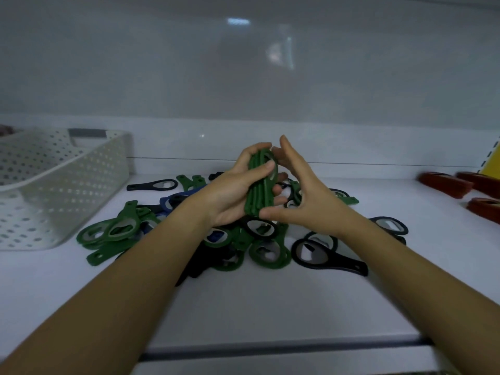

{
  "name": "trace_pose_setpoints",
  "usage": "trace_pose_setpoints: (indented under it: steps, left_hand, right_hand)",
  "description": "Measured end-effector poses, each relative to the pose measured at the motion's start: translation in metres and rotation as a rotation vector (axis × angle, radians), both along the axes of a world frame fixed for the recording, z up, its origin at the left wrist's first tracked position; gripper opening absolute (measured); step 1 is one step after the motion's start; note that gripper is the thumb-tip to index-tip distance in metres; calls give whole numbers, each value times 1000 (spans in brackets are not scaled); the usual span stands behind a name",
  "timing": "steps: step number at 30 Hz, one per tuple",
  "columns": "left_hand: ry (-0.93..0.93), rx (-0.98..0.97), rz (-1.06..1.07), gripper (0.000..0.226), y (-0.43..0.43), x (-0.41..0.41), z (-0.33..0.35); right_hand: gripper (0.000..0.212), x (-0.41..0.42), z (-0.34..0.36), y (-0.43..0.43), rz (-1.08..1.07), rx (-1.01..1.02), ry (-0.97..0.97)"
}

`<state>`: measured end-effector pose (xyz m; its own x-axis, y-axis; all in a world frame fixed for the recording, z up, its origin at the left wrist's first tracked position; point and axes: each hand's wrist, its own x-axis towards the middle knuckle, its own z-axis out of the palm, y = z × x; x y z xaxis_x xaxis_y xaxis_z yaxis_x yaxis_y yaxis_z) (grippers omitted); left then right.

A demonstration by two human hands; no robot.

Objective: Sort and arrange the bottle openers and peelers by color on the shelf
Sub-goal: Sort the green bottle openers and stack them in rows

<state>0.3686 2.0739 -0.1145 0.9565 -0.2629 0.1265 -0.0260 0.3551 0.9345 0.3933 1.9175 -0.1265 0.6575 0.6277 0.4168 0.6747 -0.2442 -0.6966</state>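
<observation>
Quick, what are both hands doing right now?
Left hand: grips a stack of green bottle openers.
Right hand: open, straight fingers touching the stack.

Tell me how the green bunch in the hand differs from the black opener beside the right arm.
The green bunch is several stacked; the black opener is alone. The left hand holds the green bunch up; the black opener lies flat on the shelf. Both are loop-shaped.

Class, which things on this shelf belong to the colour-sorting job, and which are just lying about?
Job: green openers in the left hand; mixed pile of openers; red stacks; shelf.
Lying about: white perforated basket; yellow tag.
</observation>
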Motion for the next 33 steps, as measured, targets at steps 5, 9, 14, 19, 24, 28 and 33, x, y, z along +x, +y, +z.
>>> trace_pose_setpoints:
  steps: [5,9,14,19,24,28,33]
  left_hand:
    - [98,-230,253,27,17,11,3]
    - [145,-314,311,28,34,16,4]
    - [123,-305,347,41,34,17,3]
    - [177,-330,363,25,36,17,4]
    - [160,-275,352,26,32,15,3]
    - [136,-224,292,31,23,13,5]
    - [26,-142,264,38,17,11,1]
  right_hand:
    - [40,21,-5,-4,-262,-147,-135]
    - [28,33,-19,4,-245,-398,-179]
    - [20,41,-18,12,-192,-422,-124]
    - [3,36,-20,11,-273,-260,-10]
    - [11,27,-12,1,-504,244,46]
    - [13,10,-3,3,-323,473,75]
    - [22,3,-9,13,-27,270,90]
